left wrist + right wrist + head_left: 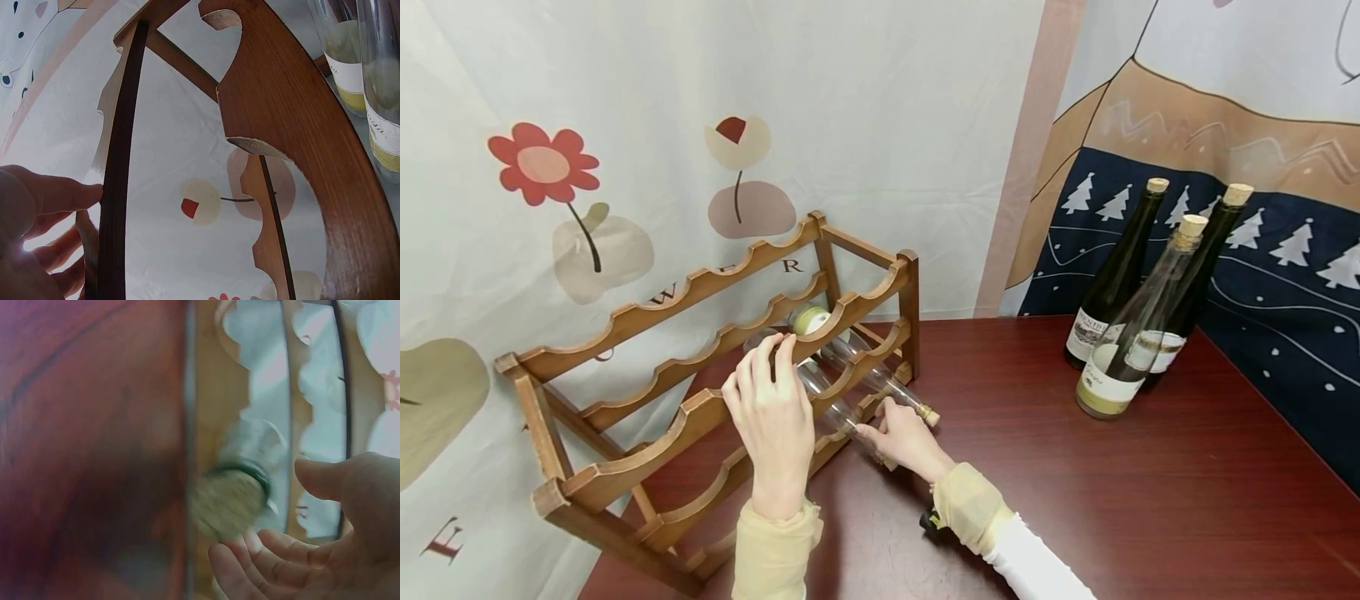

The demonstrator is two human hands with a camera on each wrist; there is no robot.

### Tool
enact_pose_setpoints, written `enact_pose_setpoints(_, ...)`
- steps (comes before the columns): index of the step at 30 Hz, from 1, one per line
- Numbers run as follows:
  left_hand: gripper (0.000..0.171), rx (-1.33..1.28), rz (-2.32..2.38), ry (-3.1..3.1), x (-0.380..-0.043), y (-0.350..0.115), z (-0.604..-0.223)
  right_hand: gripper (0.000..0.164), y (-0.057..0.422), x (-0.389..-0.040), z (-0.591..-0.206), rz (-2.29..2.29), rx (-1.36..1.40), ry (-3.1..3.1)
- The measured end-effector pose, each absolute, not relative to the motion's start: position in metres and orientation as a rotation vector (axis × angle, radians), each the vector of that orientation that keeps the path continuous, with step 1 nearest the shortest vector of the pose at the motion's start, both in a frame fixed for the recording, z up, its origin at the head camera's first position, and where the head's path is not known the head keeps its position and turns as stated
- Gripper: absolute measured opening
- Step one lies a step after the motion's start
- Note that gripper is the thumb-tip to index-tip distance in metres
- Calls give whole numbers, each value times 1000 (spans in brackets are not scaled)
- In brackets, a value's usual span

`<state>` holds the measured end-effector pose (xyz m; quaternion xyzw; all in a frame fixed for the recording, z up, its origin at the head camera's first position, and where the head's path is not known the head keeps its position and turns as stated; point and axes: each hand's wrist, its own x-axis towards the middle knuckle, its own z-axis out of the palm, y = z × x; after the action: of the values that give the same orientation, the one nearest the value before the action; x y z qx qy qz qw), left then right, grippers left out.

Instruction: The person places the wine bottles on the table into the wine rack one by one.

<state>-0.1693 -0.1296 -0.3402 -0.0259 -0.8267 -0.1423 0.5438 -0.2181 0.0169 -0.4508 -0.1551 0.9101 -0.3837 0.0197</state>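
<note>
A wooden wine rack [647,467] stands on the table, with two clear corked bottles lying in its lower row at the right end. My left hand [771,425] grips the rack's upper front rail, its thumb [75,192] against the wood in the left wrist view. Close around the neck of the nearer clear bottle [831,408] is my right hand [910,442]. In the right wrist view its thumb and fingers [281,565] are spread beside the blurred cork [228,503], with the thumb apart from the glass. The other clear bottle [880,379] lies just right of it.
Two dark green corked bottles [1120,275] and one clear corked bottle [1112,375] stand upright at the table's right rear. Behind the red-brown table [1000,467] hangs a printed cloth [895,125], close to the rack's back. A small black object [931,525] shows beneath the right wrist.
</note>
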Motion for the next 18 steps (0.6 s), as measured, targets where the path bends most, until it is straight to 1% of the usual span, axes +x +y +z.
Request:
enact_pose_setpoints(3,23,-58,-333,-1959,-169,-130,-340,41,28,-219,-442,-1208,-514,2885)
enact_pose_setpoints(7,24,-56,-340,-1963,-169,-130,-340,39,49,-222,-427,-1304,-454,2940)
enact_pose_setpoints(13,24,-55,-346,-1963,-170,-129,-340,34,93,-227,-397,-1547,-307,3076)
enact_pose_setpoints(18,24,-57,-348,-1961,-170,-129,-340,35,134,-227,-371,-1864,-137,3248)
